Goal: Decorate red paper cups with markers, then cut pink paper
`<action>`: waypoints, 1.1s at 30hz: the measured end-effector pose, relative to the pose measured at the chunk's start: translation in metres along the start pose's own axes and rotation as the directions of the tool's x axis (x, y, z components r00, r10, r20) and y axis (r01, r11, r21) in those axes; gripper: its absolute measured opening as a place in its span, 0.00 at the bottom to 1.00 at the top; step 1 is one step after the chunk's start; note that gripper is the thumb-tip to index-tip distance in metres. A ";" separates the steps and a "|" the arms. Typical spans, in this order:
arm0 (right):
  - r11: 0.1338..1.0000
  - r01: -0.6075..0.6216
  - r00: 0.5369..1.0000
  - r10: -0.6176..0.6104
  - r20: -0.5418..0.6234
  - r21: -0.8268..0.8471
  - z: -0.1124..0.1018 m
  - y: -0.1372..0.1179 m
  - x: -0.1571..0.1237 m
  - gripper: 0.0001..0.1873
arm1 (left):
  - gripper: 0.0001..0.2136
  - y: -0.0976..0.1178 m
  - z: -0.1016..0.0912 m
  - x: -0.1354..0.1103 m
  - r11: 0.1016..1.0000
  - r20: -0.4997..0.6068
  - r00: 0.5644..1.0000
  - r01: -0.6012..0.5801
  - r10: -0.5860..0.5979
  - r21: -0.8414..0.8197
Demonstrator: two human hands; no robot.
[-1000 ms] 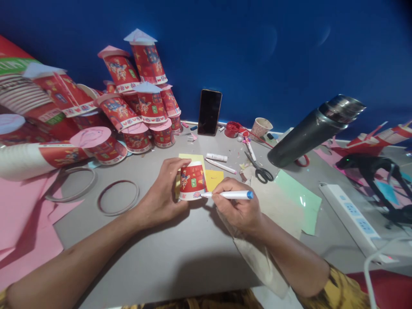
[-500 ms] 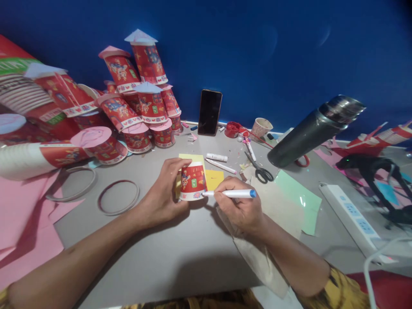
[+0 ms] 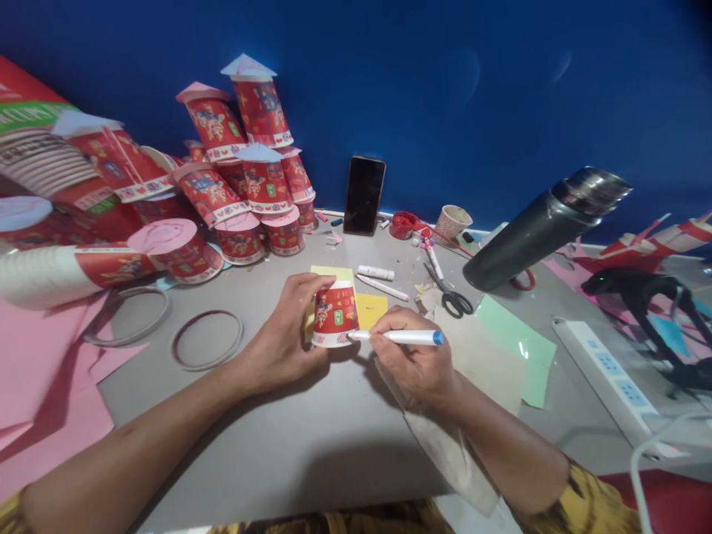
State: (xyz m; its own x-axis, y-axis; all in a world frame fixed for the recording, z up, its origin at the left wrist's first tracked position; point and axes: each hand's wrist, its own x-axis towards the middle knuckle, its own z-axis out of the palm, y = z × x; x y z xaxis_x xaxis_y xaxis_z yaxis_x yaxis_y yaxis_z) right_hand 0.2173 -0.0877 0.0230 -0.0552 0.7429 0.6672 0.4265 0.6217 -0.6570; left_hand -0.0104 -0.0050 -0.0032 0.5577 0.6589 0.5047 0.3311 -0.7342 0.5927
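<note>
A red printed paper cup (image 3: 336, 311), upside down with its white rim at the bottom, is held from the left side by my left hand (image 3: 289, 330). In my right hand (image 3: 414, 356) is a white marker pen (image 3: 409, 337) with a blue end. Its tip touches the white rim, where small coloured flower marks show. Behind the cup lie yellow paper pieces (image 3: 374, 305). A capped white marker (image 3: 376, 273) and a thinner white pen (image 3: 383, 288) rest just beyond the hands.
Decorated red cups with paper tops (image 3: 267, 182) are stacked at the back left. Two tape rings (image 3: 207, 340) lie at left. A phone (image 3: 363, 196) leans on the blue wall. Scissors (image 3: 455, 302), a dark flask (image 3: 528, 230), green paper (image 3: 523, 348) and a power strip (image 3: 609, 374) are at right.
The pen tip has shifted very slightly along the cup's rim. Both hands keep their grips, and the whole view has drifted a little to the right.
</note>
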 end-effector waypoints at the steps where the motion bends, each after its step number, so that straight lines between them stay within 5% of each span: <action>1: 1.000 0.000 1.000 0.000 0.003 -0.002 0.000 0.000 0.000 0.05 | 0.43 0.000 0.000 0.000 1.000 0.005 1.000 0.004 -0.004 -0.002; 9: 0.997 -0.071 0.997 0.071 -0.020 -0.019 -0.001 -0.002 -0.001 0.06 | 0.41 0.005 -0.003 0.002 1.000 0.014 1.000 0.010 -0.010 -0.015; 33: 0.997 0.046 0.998 -0.044 0.048 -0.059 0.000 -0.003 0.001 0.05 | 0.44 0.005 -0.004 0.002 1.000 0.048 0.999 -0.011 0.011 -0.003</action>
State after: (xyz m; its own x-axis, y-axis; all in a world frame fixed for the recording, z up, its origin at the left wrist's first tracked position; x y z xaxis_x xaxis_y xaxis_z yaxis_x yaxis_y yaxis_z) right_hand 0.2161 -0.0888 0.0257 -0.1170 0.7261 0.6775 0.4759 0.6398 -0.6035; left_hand -0.0112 -0.0065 0.0031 0.5976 0.6420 0.4804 0.3229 -0.7411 0.5887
